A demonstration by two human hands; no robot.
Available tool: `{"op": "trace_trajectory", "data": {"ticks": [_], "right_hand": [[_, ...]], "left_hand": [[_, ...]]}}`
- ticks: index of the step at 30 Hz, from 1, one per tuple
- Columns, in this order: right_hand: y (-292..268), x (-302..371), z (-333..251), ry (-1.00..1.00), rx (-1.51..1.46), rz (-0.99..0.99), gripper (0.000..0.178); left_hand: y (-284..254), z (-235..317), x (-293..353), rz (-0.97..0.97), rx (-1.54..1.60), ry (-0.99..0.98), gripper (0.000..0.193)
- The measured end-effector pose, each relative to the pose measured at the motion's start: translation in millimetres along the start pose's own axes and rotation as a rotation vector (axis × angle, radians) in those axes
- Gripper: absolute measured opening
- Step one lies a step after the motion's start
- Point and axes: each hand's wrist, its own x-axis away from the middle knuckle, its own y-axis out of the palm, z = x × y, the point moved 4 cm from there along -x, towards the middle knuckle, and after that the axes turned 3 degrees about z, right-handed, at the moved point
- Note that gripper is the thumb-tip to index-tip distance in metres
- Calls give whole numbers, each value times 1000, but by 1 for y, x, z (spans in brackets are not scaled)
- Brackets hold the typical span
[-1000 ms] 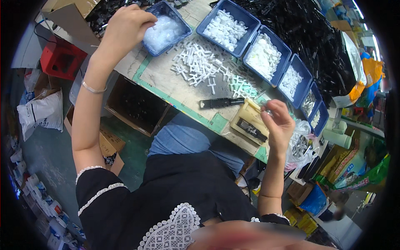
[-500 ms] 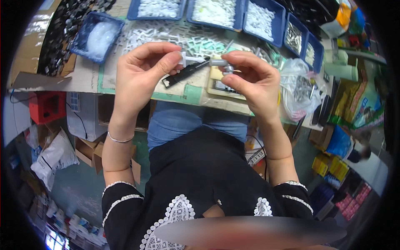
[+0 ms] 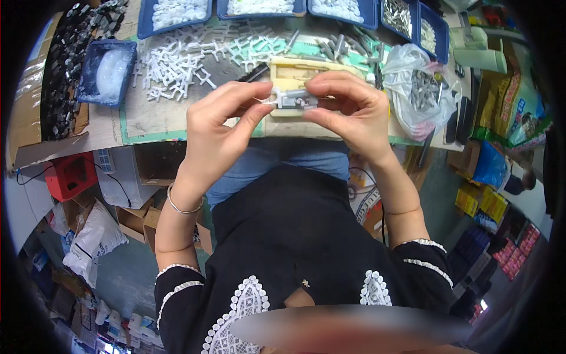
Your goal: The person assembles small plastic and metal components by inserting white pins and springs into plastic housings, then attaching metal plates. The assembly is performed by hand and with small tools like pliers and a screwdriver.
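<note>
My left hand point(image 3: 230, 121) pinches the flat end of a small white plastic piece point(image 3: 275, 98) between thumb and fingertips. From the other side, my right hand point(image 3: 354, 112) grips a grey tubular plastic fitting point(image 3: 295, 94) with its thumb and fingers. The two parts meet end to end between my hands, above the table's front edge. No stem of the white piece shows now; whether it sits inside the grey tube or behind it, I cannot tell. Just behind my fingers lies a cream-coloured block or tray point(image 3: 280, 71), with a black strip point(image 3: 254, 73) at its left.
Loose white forked parts point(image 3: 177, 65) and grey tubular parts point(image 3: 337, 48) cover the back of the table. Blue bins point(image 3: 221, 13) of small parts line the far edge. A blue tray point(image 3: 82, 88) stands left; a plastic bag of grey parts point(image 3: 401, 97) lies right.
My hands have come closer together, bringing the white piece up against the grey fitting. Its stem showed before and no longer does. The view has shifted, revealing more of the cream-coloured block.
</note>
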Motion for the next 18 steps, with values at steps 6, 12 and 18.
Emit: {"op": "trace_trajectory", "data": {"ticks": [6, 12, 18], "right_hand": [[-35, 35, 6, -79, 412, -3, 23], [-65, 45, 19, -181, 738, 116, 24], [-64, 32, 35, -222, 723, -16, 26]], "left_hand": [[33, -6, 6, -149, -358, 265, 21], [63, -17, 15, -61, -683, 583, 24], [76, -32, 21, -45, -763, 593, 27]]}}
